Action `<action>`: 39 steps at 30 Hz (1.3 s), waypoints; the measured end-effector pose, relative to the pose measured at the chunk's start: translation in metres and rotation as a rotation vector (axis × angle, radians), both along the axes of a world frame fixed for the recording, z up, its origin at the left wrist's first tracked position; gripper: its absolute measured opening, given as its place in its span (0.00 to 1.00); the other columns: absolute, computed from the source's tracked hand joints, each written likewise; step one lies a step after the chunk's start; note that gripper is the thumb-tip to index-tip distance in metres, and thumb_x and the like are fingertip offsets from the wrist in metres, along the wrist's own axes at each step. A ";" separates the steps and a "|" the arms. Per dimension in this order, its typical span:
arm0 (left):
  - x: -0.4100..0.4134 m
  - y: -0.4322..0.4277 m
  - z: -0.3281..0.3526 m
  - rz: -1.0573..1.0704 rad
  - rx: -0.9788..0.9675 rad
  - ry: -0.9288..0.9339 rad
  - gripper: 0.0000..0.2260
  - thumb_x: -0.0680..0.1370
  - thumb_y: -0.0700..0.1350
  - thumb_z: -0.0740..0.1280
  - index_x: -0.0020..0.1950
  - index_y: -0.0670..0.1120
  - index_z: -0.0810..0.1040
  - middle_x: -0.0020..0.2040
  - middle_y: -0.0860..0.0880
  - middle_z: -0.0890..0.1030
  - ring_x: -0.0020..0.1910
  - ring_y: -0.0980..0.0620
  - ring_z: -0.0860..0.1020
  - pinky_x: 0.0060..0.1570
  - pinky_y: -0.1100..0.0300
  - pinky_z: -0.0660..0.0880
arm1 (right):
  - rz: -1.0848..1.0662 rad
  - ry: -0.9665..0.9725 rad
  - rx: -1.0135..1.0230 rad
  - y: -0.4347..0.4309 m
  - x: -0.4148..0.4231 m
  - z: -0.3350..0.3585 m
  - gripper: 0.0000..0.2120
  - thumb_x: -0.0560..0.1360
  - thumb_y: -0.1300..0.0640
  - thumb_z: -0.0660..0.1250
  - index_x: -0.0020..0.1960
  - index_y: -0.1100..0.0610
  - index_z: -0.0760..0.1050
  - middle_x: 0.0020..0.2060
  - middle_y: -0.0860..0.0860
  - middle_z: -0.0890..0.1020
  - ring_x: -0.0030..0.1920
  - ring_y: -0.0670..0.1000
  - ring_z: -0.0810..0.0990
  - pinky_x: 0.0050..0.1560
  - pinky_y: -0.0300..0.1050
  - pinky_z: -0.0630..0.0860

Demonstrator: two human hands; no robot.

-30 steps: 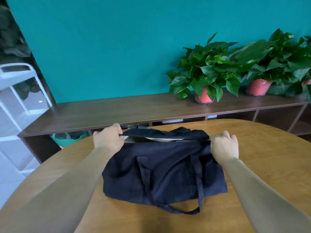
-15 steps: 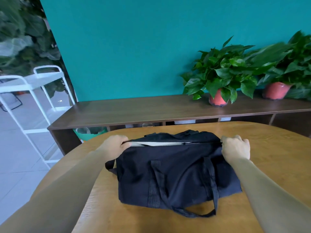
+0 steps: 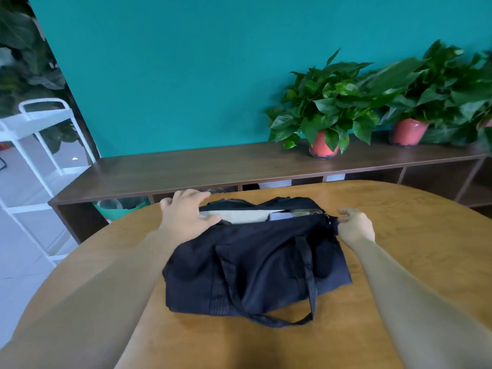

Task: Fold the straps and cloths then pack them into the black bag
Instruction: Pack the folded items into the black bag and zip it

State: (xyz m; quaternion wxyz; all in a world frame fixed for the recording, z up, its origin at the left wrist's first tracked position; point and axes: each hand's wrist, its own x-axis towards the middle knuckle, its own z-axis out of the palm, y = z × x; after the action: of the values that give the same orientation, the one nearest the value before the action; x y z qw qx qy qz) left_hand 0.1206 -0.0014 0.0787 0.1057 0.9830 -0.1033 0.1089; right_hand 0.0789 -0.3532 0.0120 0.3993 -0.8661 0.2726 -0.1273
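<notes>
Person is leaning over the round wood table point(image 3: 399, 249), both forearms reaching fwd. The black bag point(image 3: 255, 265) is lying on its side mid-table w/ the mouth facing away from them and the carry strap point(image 3: 282, 322) trailing toward the near edge.

The left hand point(image 3: 186, 217) is hovering at the bag's left end, fingers straight and spread, gripping nothing. The thumb is resting on or just over the cream cloth point(image 3: 247, 215); can't tell if it's actually pressing. Prob. it's there to keep the contents down so the mouth can come together.

The right hand point(image 3: 354, 226) is pinching the right end of the mouth, fingers curled round the fabric by the small metal fitting point(image 3: 330, 221). Looks like it's holding that end taut, poss. readying the zip, but whether it has the pull itself is too small to read.

The mouth is gaping partway. Cream cloth is lying flat inside, w/ a pale item point(image 3: 279, 216) and sth olive-toned point(image 3: 306, 212) beside it. No loose cloths or straps are showing on the table, so packing seems approx. done and closing is the step in hand.

Behind: dark low shelf unit point(image 3: 186, 171) w/ potted plants point(image 3: 323, 110), white rack point(image 3: 40, 123) off left.
</notes>
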 end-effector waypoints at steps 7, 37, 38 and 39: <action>-0.005 -0.149 -0.002 -0.348 -0.151 -0.049 0.13 0.79 0.52 0.65 0.64 0.56 0.76 0.65 0.57 0.74 0.65 0.54 0.67 0.63 0.54 0.55 | 0.052 0.041 0.012 -0.013 0.010 -0.012 0.24 0.74 0.68 0.57 0.67 0.56 0.72 0.58 0.52 0.80 0.66 0.58 0.70 0.62 0.55 0.72; 0.033 -0.246 -0.049 -0.405 -0.014 0.019 0.09 0.79 0.53 0.64 0.58 0.57 0.77 0.56 0.57 0.72 0.58 0.54 0.66 0.56 0.55 0.55 | 0.177 -0.118 -0.015 -0.015 0.029 -0.016 0.18 0.74 0.64 0.60 0.55 0.47 0.80 0.39 0.40 0.78 0.59 0.51 0.72 0.61 0.51 0.69; 0.033 -0.247 -0.048 -0.397 -0.018 0.008 0.09 0.78 0.54 0.65 0.57 0.57 0.77 0.55 0.57 0.72 0.58 0.54 0.67 0.55 0.55 0.55 | 0.176 -0.143 -0.007 -0.015 0.029 -0.017 0.18 0.73 0.64 0.61 0.54 0.46 0.80 0.38 0.39 0.78 0.58 0.50 0.72 0.60 0.52 0.70; 0.033 -0.248 -0.046 -0.390 -0.024 -0.011 0.08 0.78 0.54 0.65 0.55 0.57 0.77 0.54 0.57 0.73 0.57 0.53 0.68 0.55 0.55 0.56 | 0.176 -0.172 -0.002 -0.014 0.028 -0.016 0.18 0.73 0.64 0.61 0.52 0.45 0.81 0.38 0.38 0.79 0.57 0.50 0.73 0.59 0.52 0.71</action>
State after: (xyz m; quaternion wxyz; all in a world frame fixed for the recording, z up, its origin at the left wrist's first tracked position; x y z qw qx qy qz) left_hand 0.1533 -0.2497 0.0326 0.1357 0.9425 -0.2909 0.0928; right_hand 0.1068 -0.3672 -0.0042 0.4302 -0.8727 0.1603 -0.1661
